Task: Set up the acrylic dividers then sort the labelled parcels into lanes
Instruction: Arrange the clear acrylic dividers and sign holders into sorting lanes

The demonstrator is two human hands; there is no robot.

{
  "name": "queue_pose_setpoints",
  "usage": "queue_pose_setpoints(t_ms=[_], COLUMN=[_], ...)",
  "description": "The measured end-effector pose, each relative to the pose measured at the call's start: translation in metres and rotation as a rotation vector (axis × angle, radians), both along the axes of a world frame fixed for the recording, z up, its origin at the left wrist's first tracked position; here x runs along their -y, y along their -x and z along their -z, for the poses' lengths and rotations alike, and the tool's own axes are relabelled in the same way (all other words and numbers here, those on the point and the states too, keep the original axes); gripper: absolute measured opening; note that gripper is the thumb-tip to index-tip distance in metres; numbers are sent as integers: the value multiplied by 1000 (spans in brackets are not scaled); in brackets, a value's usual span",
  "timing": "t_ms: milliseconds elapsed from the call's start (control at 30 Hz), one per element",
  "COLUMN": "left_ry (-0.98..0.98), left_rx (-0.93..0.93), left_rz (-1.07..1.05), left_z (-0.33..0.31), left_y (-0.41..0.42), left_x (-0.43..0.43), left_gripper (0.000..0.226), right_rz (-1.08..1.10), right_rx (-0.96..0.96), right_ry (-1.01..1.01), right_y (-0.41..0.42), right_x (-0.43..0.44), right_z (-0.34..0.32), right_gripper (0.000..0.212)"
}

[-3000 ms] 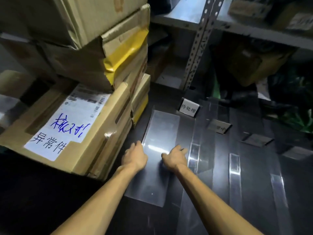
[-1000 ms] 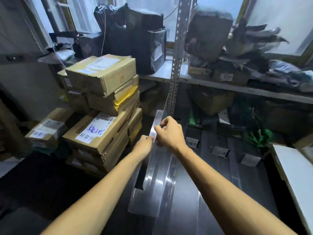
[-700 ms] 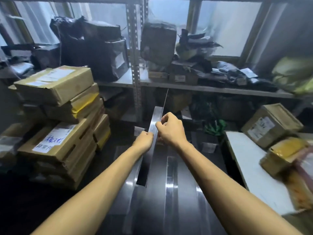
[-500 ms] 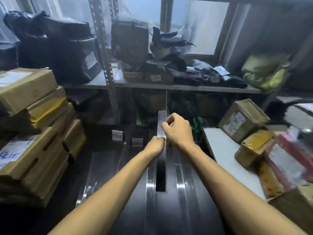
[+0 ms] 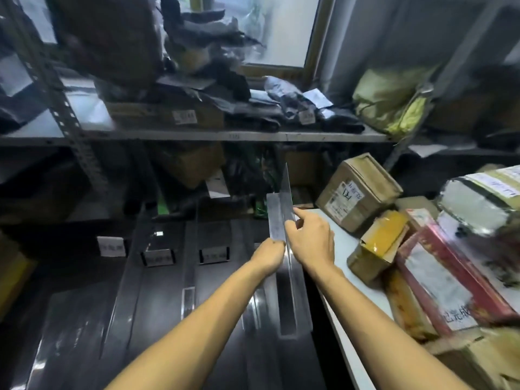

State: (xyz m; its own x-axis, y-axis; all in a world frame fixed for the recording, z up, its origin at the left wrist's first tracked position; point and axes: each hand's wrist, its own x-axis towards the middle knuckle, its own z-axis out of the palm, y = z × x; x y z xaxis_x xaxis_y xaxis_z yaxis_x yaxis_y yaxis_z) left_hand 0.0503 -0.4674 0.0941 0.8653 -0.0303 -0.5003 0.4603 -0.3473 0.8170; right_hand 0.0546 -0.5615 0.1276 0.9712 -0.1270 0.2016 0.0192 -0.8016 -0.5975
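Centrally in the head view, the left hand [image 5: 268,256] and right hand [image 5: 309,240] both have their fingers curled on the clear acrylic divider [image 5: 278,218], which stands on edge along the dark table's [image 5: 157,305] right side, left of the labelled parcels [image 5: 357,192] piled at frame right.

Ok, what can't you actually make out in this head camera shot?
All from the head view:
lane labels: print too small and blurred to read.
acrylic divider: whether its base touches the dark surface, lost in glare and clear plastic.
left hand: fingertips hidden behind its own knuckles.
silver parcel: motion-blurred, cut off by the right edge.
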Motion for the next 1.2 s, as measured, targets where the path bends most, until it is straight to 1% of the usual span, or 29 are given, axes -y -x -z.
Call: queue_pose_setpoints(t_ms=[100,167,267,333,400,500,600,800,867,967,1067,1200], left_ry=[3,-9,30,41,11,13,24,8,8,6,-12,-28], left_rx=[-26,-42,-91,-102,-124,-173,-162,-113,-113,-127,-147,-154], left_rz=[30,43,35,28,27,-20,-54,-36,-28,-11,0,36], left_z=[14,25,44,55,66,84,99,105,105,106,112,126], left_y=[-16,-25,-39,-46,-51,-54,-56,-65,-66,-66,-67,-68], left_x=[17,24,33,36,40,42,44,53,59,65,65,64], left_gripper=[25,28,35,32,28,29,29,21,18,24,19,32], right_rz=[11,26,47,40,37,27,21,-8,-8,-27,-32,-30], right_rx=[-35,-37,-76,-119,-145,-175,-159,-114,-126,-161,-191,-253], right_ry=[10,-9,-37,-27,-26,-13,-35,-19,-5,-29,-38,-41], right_y=[-20,-31,-46,-54,-64,-71,-79,-83,-83,-83,-84,-88], right_x=[13,19,29,35,41,46,49,56,60,63,60,55], right_z=[14,25,45,58,72,90,96,96,98,102,111,125], right_gripper=[35,29,25,24,27,28,28,28,28,29,30,25])
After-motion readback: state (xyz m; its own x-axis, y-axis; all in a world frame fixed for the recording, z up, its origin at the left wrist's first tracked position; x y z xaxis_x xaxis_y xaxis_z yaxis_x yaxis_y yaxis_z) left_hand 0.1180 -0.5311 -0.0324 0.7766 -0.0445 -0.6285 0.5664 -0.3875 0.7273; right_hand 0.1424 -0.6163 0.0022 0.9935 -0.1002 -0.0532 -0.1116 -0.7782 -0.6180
